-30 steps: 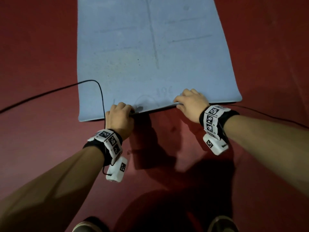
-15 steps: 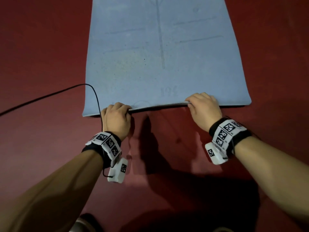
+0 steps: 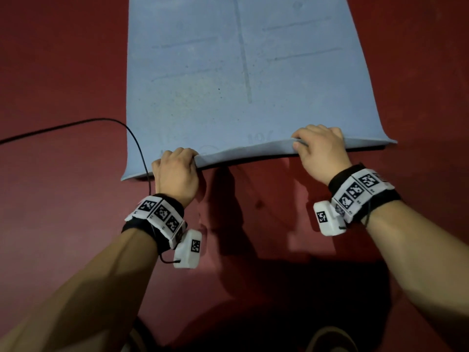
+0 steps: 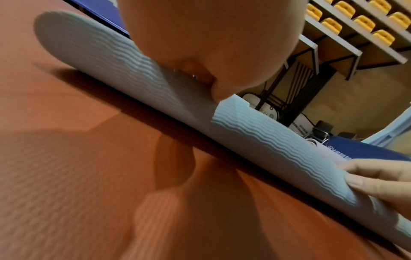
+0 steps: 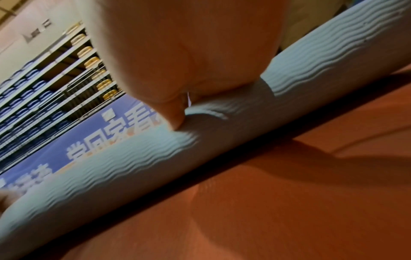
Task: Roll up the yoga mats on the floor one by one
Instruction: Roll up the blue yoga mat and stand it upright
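Note:
A pale blue yoga mat (image 3: pixel 215 80) lies flat on the red floor and runs away from me in the head view. Its near edge is lifted off the floor between my hands. My left hand (image 3: pixel 177 168) grips that edge near the mat's left corner, fingers curled over the top. My right hand (image 3: pixel 317 148) grips the same edge toward the right, thumb underneath. The left wrist view shows the mat's ribbed underside (image 4: pixel 255 133) raised above the floor, with my left hand (image 4: pixel 200 52) on it and my right hand (image 4: pixel 378 181) further along. In the right wrist view my right hand (image 5: pixel 189 70) pinches the ribbed edge (image 5: pixel 133 158).
A black cable (image 3: pixel 76 125) crosses the red floor (image 3: pixel 50 224) from the left and passes under my left wrist. Shoe tips (image 3: pixel 327 339) show at the bottom. Tiered stadium seats (image 4: pixel 360 19) and a blue banner (image 5: pixel 89 133) stand beyond the mat.
Both hands have moved apart along the mat's near edge, the right one farther right, and the edge between them is lifted higher off the floor.

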A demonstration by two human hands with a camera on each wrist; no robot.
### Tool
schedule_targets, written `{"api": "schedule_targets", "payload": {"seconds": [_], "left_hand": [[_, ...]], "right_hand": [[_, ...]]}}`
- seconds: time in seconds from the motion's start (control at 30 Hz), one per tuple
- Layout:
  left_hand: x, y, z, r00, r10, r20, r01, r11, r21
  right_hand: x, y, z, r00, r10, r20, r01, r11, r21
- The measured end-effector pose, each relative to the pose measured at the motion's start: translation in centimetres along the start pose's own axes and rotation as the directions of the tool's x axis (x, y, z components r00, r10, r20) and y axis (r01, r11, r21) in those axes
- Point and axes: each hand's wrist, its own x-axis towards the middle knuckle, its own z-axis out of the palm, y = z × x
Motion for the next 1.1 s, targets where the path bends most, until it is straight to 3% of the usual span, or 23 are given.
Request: {"api": "schedule_targets", "payload": {"seconds": [0.13,0.37,0.53,0.63,0.77,0.97,1.1], "left_hand": [[-0.6,0.2,0.9,0.999,-0.037,0.037,0.039,0.998,-0.041],[0.8,0.0,1.4,0.998,-0.06,0.013,0.061,0.996,-0.069],[0.8,-0.3,2.2,1.0,-0.004,-0.02,0.003,0.997,-0.077],[1.3,-0.8,2.5,0.996,0.034,-0.082,-0.041,0.995,-0.091],[1.8,-1.0,2.1,0.976,0.156,-0.153,-0.176,0.977,-0.124],[1.8,-1.9,1.0,0.934,0.357,-0.023,-0.356,0.934,0.036],[2.4,-1.0,0.5,0.956,0.286,-0.068,-0.254,0.919,0.3]], "right_hand": [[-0.9,0.3,-0.5,0.996,0.034,0.078,-0.04,0.997,0.073],[-0.6,0.8,0.3,1.0,0.001,0.018,-0.003,0.995,0.104],[-0.5,1.4,1.0,0.994,-0.045,-0.101,0.052,0.996,0.069],[0.2,0.9,0.8,0.98,-0.099,-0.172,0.085,0.993,-0.086],[0.2,0.3,1.4,0.987,-0.085,-0.135,0.061,0.984,-0.169],[-1.5,0.7,0.9,0.976,-0.138,-0.167,0.117,0.984,-0.133],[-1.7,1.3,0.6,0.979,-0.167,-0.12,0.147,0.976,-0.162]]}}
